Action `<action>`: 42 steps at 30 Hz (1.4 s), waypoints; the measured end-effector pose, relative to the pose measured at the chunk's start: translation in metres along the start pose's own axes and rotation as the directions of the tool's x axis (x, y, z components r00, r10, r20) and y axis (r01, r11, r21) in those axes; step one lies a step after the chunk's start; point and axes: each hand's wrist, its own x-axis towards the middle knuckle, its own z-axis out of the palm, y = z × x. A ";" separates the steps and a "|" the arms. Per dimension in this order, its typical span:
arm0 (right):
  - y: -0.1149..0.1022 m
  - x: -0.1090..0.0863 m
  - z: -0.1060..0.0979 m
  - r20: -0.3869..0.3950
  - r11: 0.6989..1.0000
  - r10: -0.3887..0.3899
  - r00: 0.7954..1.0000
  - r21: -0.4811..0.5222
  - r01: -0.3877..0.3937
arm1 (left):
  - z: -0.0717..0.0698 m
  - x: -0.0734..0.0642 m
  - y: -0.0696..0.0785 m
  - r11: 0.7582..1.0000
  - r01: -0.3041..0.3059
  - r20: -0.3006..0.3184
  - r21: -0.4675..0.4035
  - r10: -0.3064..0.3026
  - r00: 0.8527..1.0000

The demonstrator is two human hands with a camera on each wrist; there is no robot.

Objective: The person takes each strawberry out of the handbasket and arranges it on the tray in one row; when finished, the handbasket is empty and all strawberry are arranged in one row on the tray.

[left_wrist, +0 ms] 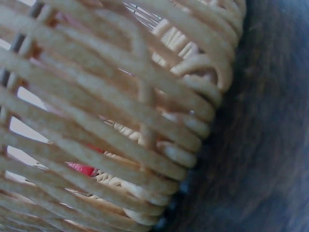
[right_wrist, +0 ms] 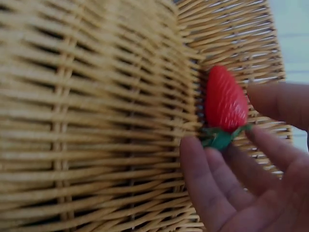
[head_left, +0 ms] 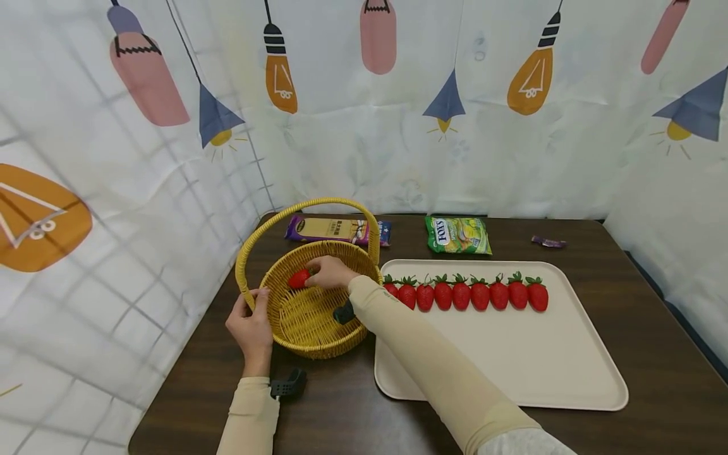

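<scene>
A yellow woven basket (head_left: 318,344) with a tall arched handle stands at the left of the table. My left hand (head_left: 253,322) grips its left rim at the foot of the handle. Inside the basket, my right hand (head_left: 331,273) has its thumb and fingers around the leafy end of a red strawberry (head_left: 298,279). In the right wrist view this strawberry (right_wrist: 225,99) lies against the wicker wall, tip up. Through the weave in the left wrist view, a bit of red (left_wrist: 81,168) shows. The left fingers are out of that view.
Right of the basket lies a cream tray (head_left: 500,366) with several strawberries (head_left: 461,294) in a row along its far side. Behind are a purple-and-gold packet (head_left: 330,229), a green candy bag (head_left: 458,236) and a small purple wrapped sweet (head_left: 548,242). Patterned cloth hangs around the table.
</scene>
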 end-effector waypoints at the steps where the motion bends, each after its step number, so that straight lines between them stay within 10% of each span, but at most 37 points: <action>1: 0.000 0.000 0.001 0.006 1.000 -0.007 1.000 -0.019 0.007 | 0.000 0.000 0.000 1.000 -0.001 -0.001 0.004 0.001 1.000; 13: 0.000 0.006 0.012 0.085 0.990 -0.111 0.990 -0.082 0.119 | 0.000 -0.001 0.001 1.000 -0.003 0.003 0.014 0.002 1.000; 42: -0.007 -0.004 0.025 0.488 0.985 -0.167 0.857 0.053 0.163 | 0.001 -0.002 0.002 0.999 0.010 -0.009 0.044 -0.010 1.000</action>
